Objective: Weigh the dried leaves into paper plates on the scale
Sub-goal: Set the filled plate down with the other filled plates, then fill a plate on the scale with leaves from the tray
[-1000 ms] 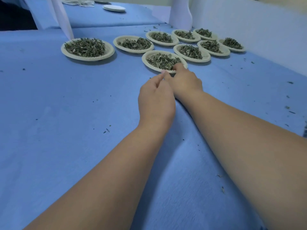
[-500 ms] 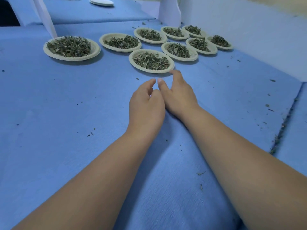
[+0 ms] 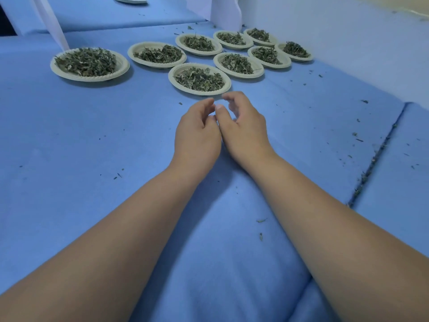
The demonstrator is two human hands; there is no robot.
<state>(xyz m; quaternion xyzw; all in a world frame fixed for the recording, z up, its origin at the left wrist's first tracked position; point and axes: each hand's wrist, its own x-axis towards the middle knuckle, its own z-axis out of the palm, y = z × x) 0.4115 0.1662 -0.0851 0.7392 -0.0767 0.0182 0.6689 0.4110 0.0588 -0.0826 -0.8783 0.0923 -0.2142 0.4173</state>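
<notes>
A large round off-white paper plate (image 3: 102, 76) heaped with dried green leaves (image 3: 86, 61) is sitting at the far left of a blue cloth-covered bench (image 3: 69, 147). Eight smaller filled plates are trailing away to its right in two rows toward the pale back wall (image 3: 348, 43). The nearest small plate (image 3: 178, 83) is lying just beyond a person's two bare hands. The left hand (image 3: 197, 135) and right hand (image 3: 245, 130) are resting side by side on the cloth, touching along their inner edges. The left fingers (image 3: 206, 104) are curling loosely inward and the right fingers (image 3: 232, 96) are arching loosely above the cloth, with nothing showing in either grasp. Both bare forearms are stretching back to the lower edge. Further right, loose leaf crumbs (image 3: 380, 147) are gathering along a dark seam (image 3: 362, 184) between two padded sections.
</notes>
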